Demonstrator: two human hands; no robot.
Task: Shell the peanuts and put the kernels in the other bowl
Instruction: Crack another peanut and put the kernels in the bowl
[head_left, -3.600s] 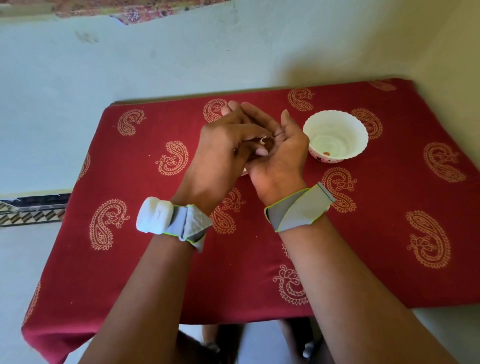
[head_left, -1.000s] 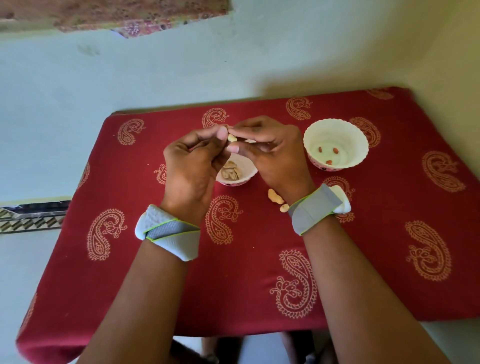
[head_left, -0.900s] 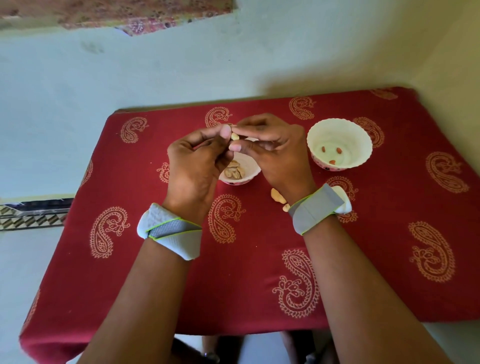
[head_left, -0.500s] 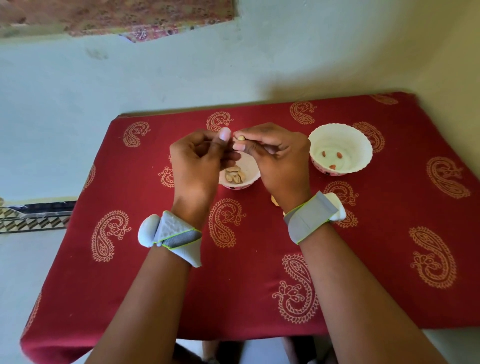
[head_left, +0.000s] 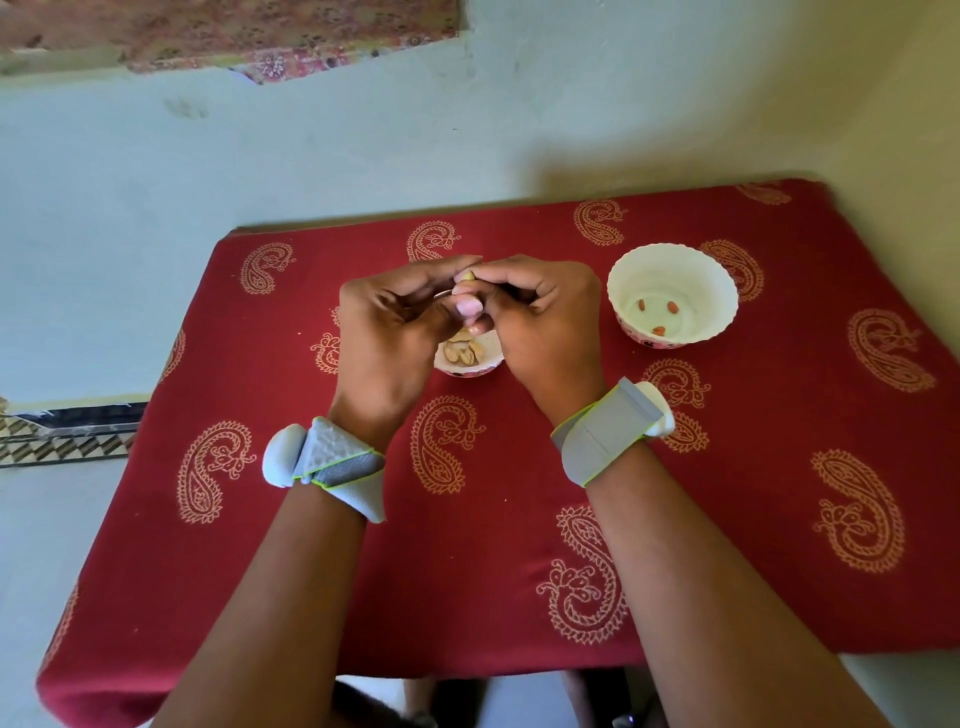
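Note:
My left hand (head_left: 387, 332) and my right hand (head_left: 540, 325) meet above a small white bowl (head_left: 470, 370) that holds several unshelled peanuts (head_left: 464, 353). Both pinch one tan peanut (head_left: 468, 276) between thumbs and fingertips; only its top end shows. To the right stands a larger white scalloped bowl (head_left: 675, 260) with three reddish kernels (head_left: 658, 329) on its bottom. Most of the small bowl is hidden by my hands.
A red cloth with orange paisley print (head_left: 467, 571) covers the table. A pale green wall (head_left: 363, 145) runs along the far edge and a cream wall (head_left: 914, 130) stands at the right. Grey straps with white pods sit on both wrists. Patterned floor (head_left: 57, 441) shows at left.
Earlier my hands were cupped together with one kernel in the big bowl; now it holds three. My hands have taken a new peanut and drawn closer over the small bowl, hiding the shell pieces on the cloth.

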